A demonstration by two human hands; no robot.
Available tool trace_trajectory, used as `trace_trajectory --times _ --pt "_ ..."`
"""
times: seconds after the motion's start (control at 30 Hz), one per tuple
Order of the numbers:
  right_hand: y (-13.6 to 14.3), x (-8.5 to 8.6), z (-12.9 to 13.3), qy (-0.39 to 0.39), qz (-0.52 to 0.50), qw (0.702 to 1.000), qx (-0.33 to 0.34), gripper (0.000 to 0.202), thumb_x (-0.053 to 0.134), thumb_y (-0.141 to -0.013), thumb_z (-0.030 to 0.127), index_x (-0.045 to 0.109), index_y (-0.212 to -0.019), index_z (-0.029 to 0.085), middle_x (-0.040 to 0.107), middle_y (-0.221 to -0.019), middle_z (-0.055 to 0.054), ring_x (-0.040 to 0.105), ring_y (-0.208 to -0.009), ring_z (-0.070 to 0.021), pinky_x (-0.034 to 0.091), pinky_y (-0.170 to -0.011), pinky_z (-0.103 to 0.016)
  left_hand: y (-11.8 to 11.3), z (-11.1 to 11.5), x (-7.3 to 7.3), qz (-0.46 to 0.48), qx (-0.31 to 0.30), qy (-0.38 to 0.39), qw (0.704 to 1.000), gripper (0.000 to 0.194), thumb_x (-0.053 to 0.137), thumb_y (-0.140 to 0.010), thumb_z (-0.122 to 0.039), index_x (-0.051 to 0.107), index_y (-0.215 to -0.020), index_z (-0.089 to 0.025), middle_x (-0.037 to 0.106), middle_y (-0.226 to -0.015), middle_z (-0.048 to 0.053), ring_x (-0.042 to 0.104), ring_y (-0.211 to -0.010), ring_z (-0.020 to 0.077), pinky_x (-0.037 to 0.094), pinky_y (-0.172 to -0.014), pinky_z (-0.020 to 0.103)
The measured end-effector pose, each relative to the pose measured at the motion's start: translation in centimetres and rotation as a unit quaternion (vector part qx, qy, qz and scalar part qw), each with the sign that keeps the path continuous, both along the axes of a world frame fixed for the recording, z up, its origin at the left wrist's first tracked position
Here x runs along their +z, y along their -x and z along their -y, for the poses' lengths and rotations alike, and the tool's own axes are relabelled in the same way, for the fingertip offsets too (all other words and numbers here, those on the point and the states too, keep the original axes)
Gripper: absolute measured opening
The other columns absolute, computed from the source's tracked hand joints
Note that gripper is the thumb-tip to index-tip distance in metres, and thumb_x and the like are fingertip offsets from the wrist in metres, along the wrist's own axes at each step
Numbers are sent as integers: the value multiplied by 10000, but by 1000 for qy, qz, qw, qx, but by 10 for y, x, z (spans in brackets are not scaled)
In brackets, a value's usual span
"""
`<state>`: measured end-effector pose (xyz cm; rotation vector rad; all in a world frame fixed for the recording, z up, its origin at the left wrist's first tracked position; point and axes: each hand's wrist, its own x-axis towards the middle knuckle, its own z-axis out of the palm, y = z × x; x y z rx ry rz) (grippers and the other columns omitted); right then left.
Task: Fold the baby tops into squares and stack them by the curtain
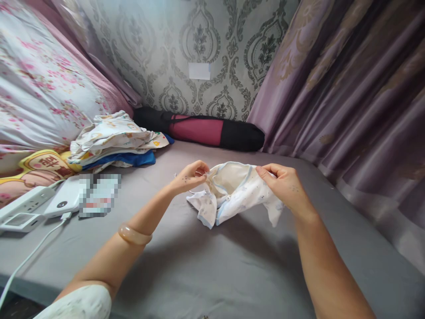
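A small white baby shirt [244, 195] with pale blue trim and a faint print is stretched between my hands, just over the grey bed sheet [186, 266]. My left hand [192, 176] pinches its edge on the left. On the other side, my right hand [280, 184] grips the shirt near the shoulder, thumb on top. The neck opening faces up between them, and the lower parts hang loose. My fingertips are partly hidden by the cloth.
At the left lies a pile of folded clothes [113, 137], beside a yellow cartoon cushion [46, 166]. Nearer are a power strip [29, 204], a white power bank [68, 197] and a cable [33, 254]. A black and red long bag [195, 130] rests along the wall; curtains [348, 88] hang right.
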<state>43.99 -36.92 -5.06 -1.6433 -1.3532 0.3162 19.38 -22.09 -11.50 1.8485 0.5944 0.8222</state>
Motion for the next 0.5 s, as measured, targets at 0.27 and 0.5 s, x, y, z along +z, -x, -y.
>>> trace_trajectory --times 0.27,0.5 --pt "5 -1 2 11 10 1000 -2 419 641 -802 577 732 -769 170 687 -701 -38 596 -631 -173 430 -554 -262 -23 4 -20 -32 56 -20 998 237 716 -704 -332 593 -845 -187 623 -806 7 585 -747 153 489 -712 295" --pt "-5 -2 11 4 7 1000 -7 427 642 -796 597 728 -764 180 691 -709 -41 597 -628 -172 428 -529 -254 -34 -5 -21 9 147 12 989 167 577 -683 -253 648 -814 -177 615 -698 -7 557 -676 158 417 -613 263"
